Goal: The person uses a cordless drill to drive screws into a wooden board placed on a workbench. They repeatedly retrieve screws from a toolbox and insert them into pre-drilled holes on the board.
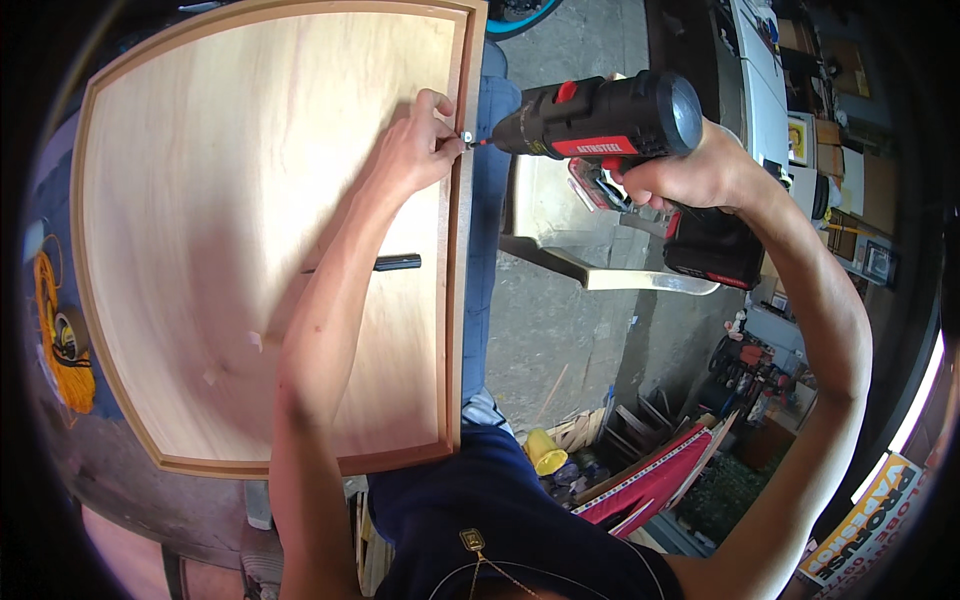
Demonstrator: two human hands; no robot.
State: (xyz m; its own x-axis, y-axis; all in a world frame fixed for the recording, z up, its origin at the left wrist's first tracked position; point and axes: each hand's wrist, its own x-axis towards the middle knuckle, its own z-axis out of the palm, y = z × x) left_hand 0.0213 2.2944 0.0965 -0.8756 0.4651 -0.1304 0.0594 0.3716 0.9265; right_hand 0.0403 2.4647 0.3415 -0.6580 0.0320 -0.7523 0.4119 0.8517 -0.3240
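Observation:
A large light wood panel [240, 200] lies flat in front of me, edged by a raised brown wooden frame [463, 225]. My left hand [415, 145] rests at the right side of this frame, its thumb and fingertips pinched on a small pale metal piece [467, 136] whose exact kind I cannot make out. My right hand [690, 175] grips a black and red cordless drill [600, 120], held sideways with its bit pointing left. The bit's tip is at the small metal piece, close to my left fingertips. Whether they touch is too small to tell.
A slim black tool [398, 262] lies on the panel, partly behind my left forearm. Blue padding [485, 220] supports the panel. To the right is a pale plastic chair [590, 270]. Orange cord [62, 340] lies at far left; a yellow container [545, 452] stands low down.

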